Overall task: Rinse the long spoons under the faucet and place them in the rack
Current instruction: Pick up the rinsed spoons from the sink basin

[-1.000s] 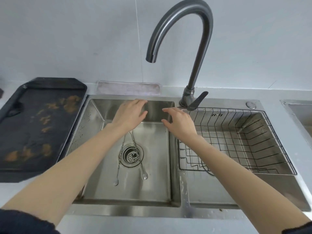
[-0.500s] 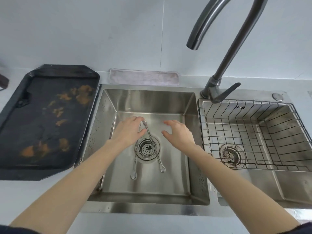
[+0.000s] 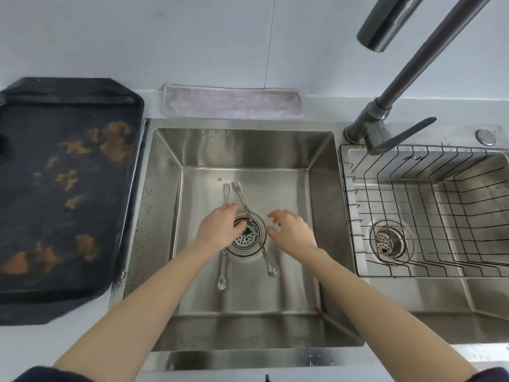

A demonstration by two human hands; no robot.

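Two long thin metal spoons lie on the floor of the left sink basin (image 3: 316, 205), crossing the drain strainer (image 3: 249, 241). The left spoon (image 3: 223, 274) runs under my left hand; the right spoon (image 3: 264, 255) lies slanted with its bowl toward me. Both have small fork-shaped far ends. My left hand (image 3: 219, 228) is down over the left spoon and the strainer's edge, fingers spread, not visibly gripping. My right hand (image 3: 292, 231) hovers just right of the right spoon, fingers apart and holding nothing. The wire rack (image 3: 413, 216) sits in the right basin. The faucet (image 3: 396, 86) rises at upper right, no water running.
A dark stained tray (image 3: 63, 194) lies on the counter to the left of the sink. A grey cloth (image 3: 232, 104) lies along the wall behind the left basin. The faucet lever (image 3: 405, 135) points over the rack's back corner. A second drain (image 3: 387, 242) shows beneath the rack.
Both hands have dropped from the basin's back rim down to the spoons at the drain. The camera has moved closer and leftward over the left basin.
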